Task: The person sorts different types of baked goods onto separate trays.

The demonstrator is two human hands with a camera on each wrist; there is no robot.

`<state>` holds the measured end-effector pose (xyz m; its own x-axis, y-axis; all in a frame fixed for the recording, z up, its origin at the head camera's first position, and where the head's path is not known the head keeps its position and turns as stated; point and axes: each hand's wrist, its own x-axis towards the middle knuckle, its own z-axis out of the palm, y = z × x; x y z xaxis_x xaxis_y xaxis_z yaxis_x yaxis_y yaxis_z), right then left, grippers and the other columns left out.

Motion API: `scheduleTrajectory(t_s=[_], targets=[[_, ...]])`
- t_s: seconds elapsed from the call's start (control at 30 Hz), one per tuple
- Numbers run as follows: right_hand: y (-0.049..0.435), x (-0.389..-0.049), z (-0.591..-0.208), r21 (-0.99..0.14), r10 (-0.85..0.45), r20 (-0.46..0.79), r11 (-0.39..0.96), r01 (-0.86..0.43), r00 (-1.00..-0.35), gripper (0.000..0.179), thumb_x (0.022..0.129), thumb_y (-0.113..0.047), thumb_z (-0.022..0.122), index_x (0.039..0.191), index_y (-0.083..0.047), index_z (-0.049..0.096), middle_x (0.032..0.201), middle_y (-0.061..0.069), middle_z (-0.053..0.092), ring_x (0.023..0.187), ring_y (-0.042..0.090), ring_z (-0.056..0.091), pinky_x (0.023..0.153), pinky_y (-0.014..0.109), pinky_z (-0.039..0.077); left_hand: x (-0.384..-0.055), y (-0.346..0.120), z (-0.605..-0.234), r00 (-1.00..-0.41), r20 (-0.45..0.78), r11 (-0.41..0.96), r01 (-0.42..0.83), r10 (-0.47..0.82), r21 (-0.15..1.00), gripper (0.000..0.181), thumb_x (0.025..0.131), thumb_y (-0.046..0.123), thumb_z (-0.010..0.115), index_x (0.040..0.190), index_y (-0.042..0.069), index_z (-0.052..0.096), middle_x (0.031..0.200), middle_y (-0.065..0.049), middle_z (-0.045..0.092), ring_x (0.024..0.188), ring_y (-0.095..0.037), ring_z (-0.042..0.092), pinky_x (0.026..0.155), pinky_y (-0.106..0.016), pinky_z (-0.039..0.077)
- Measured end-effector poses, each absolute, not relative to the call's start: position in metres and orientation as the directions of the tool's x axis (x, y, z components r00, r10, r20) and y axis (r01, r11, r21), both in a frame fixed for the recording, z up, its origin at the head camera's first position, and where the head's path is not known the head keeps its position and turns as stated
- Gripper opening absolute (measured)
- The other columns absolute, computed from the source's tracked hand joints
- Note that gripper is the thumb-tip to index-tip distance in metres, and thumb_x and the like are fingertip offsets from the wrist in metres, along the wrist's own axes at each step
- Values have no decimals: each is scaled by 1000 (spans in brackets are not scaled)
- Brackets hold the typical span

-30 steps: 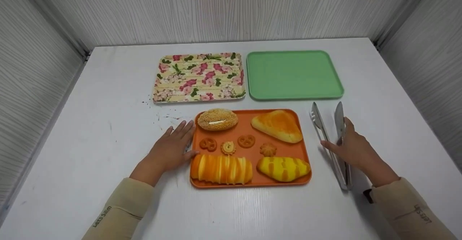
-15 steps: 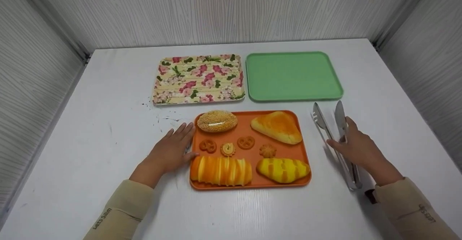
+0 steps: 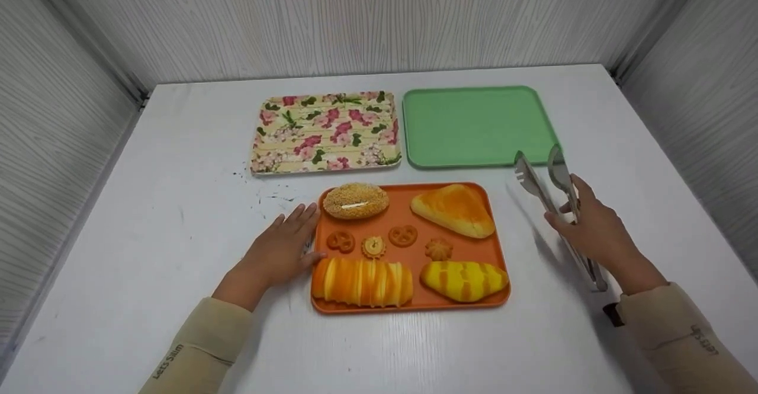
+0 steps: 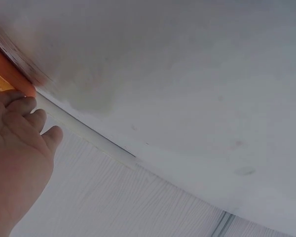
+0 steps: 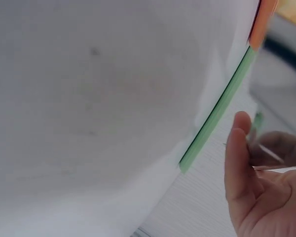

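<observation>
Metal tongs, their two arms spread apart, are gripped by my right hand to the right of the orange tray. The tips of the tongs reach over the near right corner of the green tray in the head view. My left hand rests with fingers extended at the left rim of the orange tray. On that tray lie a sesame bun, a triangular bread, a sliced-looking loaf and a yellow striped bread. Small pretzels and cookies sit between them.
Behind the orange tray lies a floral tray, left of the green one. Wood-grain panels enclose the back and both sides of the white table.
My right hand has moved slightly away from me and to the right, lifting the tongs. The tongs' tips have shifted toward the green tray. My left hand stays at the orange tray.
</observation>
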<state>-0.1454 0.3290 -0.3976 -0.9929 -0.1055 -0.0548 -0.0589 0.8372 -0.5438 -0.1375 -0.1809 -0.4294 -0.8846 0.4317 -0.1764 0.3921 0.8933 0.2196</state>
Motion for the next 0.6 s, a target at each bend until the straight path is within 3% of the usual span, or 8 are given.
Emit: scheduleTrajectory(t_s=[0.33, 0.6], targets=[[325, -152, -397, -638, -143, 54, 756, -145, -988, 80, 95, -38, 56, 155, -16, 8, 121, 19, 53, 84, 30, 61, 60, 33, 49, -137, -181, -429, -887, -192, 899, 380, 421, 218, 80, 95, 48, 52, 152, 5, 16, 157, -11, 15, 143, -29, 10, 114, -48, 10], [323, -158, -396, -684, -210, 57, 704, -191, -976, 77, 95, -33, 58, 155, -24, 10, 121, 18, 53, 72, 30, 62, 55, 29, 52, -137, -181, -429, -885, -194, 897, 382, 424, 220, 78, 96, 48, 50, 152, 5, 17, 157, -11, 14, 144, -28, 9, 114, -48, 10]])
